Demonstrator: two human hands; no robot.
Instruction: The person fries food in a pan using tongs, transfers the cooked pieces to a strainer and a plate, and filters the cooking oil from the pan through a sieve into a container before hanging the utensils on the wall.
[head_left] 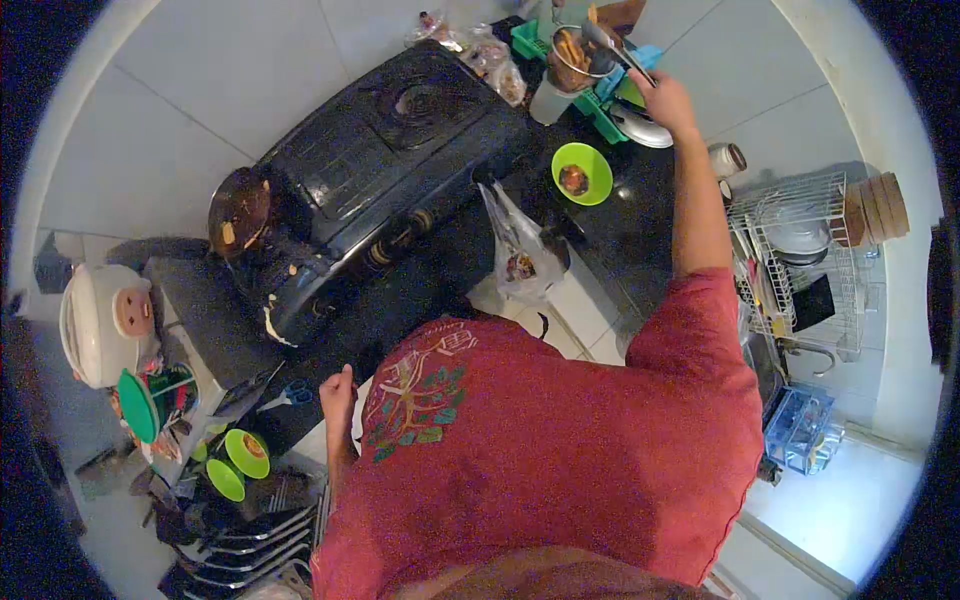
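Observation:
My right hand [667,105] reaches out to the upper right, its fingers wrapped round the handle of a spatula [606,42] with a dark flat head. That head is at the rim of a strainer [598,66] holding brown fried sticks [573,52]. The strainer rests above a whitish container [551,102]. My left hand [339,396] is low beside my body with its fingers curled in, and nothing shows in it. Below the strainer, a green bowl [594,160] contains a small reddish-brown portion of something.
A black stove [345,185] carries a dark frying pan [240,215] with food bits. A plastic bag [520,245] hangs in front of the counter. There is a white dish rack [790,200] to the right; a rice cooker [95,325] and green bowls [247,453] are at left.

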